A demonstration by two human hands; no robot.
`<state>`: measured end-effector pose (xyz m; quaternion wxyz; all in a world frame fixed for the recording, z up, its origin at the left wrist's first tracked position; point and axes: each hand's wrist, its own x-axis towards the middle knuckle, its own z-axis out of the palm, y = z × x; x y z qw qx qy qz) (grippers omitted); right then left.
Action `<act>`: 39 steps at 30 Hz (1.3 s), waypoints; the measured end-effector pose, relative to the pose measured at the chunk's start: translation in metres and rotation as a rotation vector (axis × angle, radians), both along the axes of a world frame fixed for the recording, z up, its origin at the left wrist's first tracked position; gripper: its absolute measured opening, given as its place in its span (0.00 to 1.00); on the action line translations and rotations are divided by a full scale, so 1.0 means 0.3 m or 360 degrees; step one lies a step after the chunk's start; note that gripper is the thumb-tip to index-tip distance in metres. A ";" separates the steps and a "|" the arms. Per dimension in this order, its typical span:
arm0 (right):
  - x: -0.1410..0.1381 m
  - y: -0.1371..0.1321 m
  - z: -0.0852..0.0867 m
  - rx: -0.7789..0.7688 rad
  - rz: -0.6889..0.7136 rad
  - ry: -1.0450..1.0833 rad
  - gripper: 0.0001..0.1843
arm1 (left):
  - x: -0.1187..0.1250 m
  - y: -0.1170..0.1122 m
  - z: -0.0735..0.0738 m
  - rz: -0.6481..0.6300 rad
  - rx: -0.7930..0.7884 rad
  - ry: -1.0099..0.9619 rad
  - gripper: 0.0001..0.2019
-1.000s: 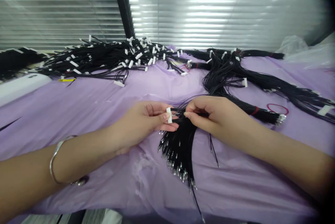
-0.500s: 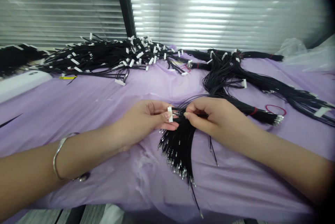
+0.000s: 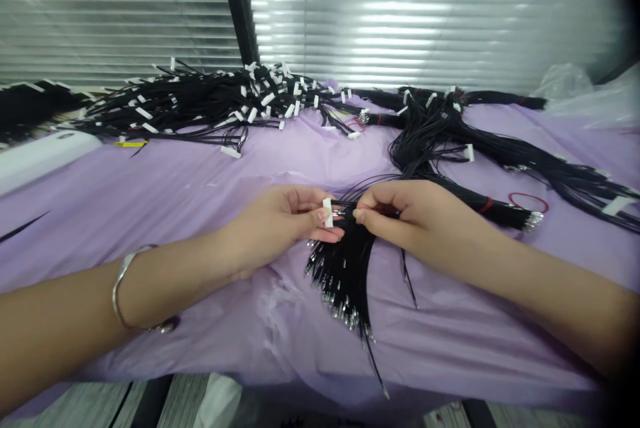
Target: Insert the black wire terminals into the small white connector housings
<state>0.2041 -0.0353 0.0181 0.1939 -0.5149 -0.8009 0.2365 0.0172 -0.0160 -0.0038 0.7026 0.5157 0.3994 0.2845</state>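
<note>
My left hand [image 3: 280, 225] pinches a small white connector housing [image 3: 328, 212] between thumb and fingers, over a purple sheet [image 3: 200, 195]. My right hand [image 3: 410, 218] is closed on thin black wires [image 3: 385, 213], their metal tips right at the connector. Below both hands fans out a bundle of black wires with metal terminals [image 3: 340, 275]. A silver bracelet [image 3: 123, 285] sits on my left wrist.
A pile of black wires with white connectors [image 3: 210, 105] lies at the back left. Loose and tied black wire bundles [image 3: 500, 148] spread across the back right, beside a red rubber band [image 3: 529, 201]. Window blinds [image 3: 400, 15] stand behind, a clear plastic bag [image 3: 575, 91] far right.
The view has shifted slightly; both hands stay together at the connector, with the wire tips held at it. No clear change in grip.
</note>
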 end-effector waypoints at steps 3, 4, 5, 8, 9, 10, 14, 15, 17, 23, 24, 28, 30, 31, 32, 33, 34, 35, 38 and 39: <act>-0.002 -0.001 -0.009 0.0020 -0.0024 -0.0005 0.09 | -0.002 0.000 -0.001 -0.0046 0.0031 0.0022 0.05; -0.003 -0.001 -0.011 0.0028 -0.0031 -0.0002 0.09 | -0.002 0.001 -0.001 -0.0055 0.0039 0.0031 0.05; -0.003 -0.002 -0.012 0.0034 -0.0037 -0.0002 0.09 | -0.003 0.001 0.000 -0.0056 0.0047 0.0042 0.05; -0.004 -0.006 -0.013 0.0051 -0.0062 -0.0018 0.09 | -0.001 0.002 0.001 -0.0050 0.0063 0.0052 0.04; -0.005 -0.007 -0.012 0.0059 -0.0065 -0.0022 0.10 | 0.000 0.002 0.001 -0.0051 0.0069 0.0054 0.04; -0.005 -0.008 -0.011 0.0066 -0.0061 -0.0024 0.10 | 0.001 0.003 0.001 -0.0052 0.0077 0.0061 0.04; -0.007 -0.009 -0.007 0.0095 -0.0038 -0.0028 0.10 | 0.003 0.001 0.000 -0.0059 0.0119 0.0096 0.04; -0.008 -0.009 -0.006 0.0098 -0.0036 -0.0033 0.10 | 0.003 -0.001 0.001 -0.0051 0.0127 0.0104 0.04; -0.010 -0.008 -0.003 0.0097 -0.0042 -0.0033 0.10 | 0.002 -0.004 0.002 -0.0032 0.0135 0.0109 0.04; -0.012 -0.010 0.005 0.0048 -0.0056 0.0031 0.09 | 0.003 -0.003 0.005 -0.0063 0.0135 0.0110 0.04; -0.011 -0.010 0.004 0.0050 -0.0051 0.0053 0.09 | 0.003 -0.003 0.005 -0.0064 0.0135 0.0111 0.04; -0.007 -0.008 -0.006 0.0125 -0.0038 0.0108 0.07 | 0.003 -0.004 0.006 -0.0031 0.0102 0.0096 0.03; -0.006 -0.005 -0.011 0.0170 -0.0058 0.0107 0.06 | 0.002 -0.004 0.006 -0.0006 0.0070 0.0074 0.02; -0.006 -0.005 -0.012 0.0187 -0.0078 0.0104 0.06 | 0.002 -0.004 0.005 0.0004 0.0055 0.0062 0.02; -0.007 -0.004 -0.013 0.0198 -0.0094 0.0094 0.05 | 0.002 -0.003 0.005 0.0010 0.0041 0.0053 0.02; -0.008 -0.004 -0.014 0.0206 -0.0107 0.0077 0.05 | 0.001 -0.002 0.005 0.0012 0.0029 0.0047 0.02; -0.009 -0.003 -0.014 0.0211 -0.0107 0.0048 0.06 | 0.001 -0.001 0.005 0.0011 0.0021 0.0043 0.02; -0.010 -0.004 -0.014 0.0221 -0.0104 0.0013 0.06 | 0.001 0.001 0.005 0.0010 0.0012 0.0039 0.02; -0.015 -0.005 -0.018 0.0264 -0.0092 -0.0088 0.09 | 0.000 0.002 0.007 0.0008 -0.0014 0.0009 0.02; -0.017 -0.005 -0.021 0.0283 -0.0095 -0.0111 0.10 | 0.000 0.001 0.007 0.0016 -0.0027 -0.0003 0.02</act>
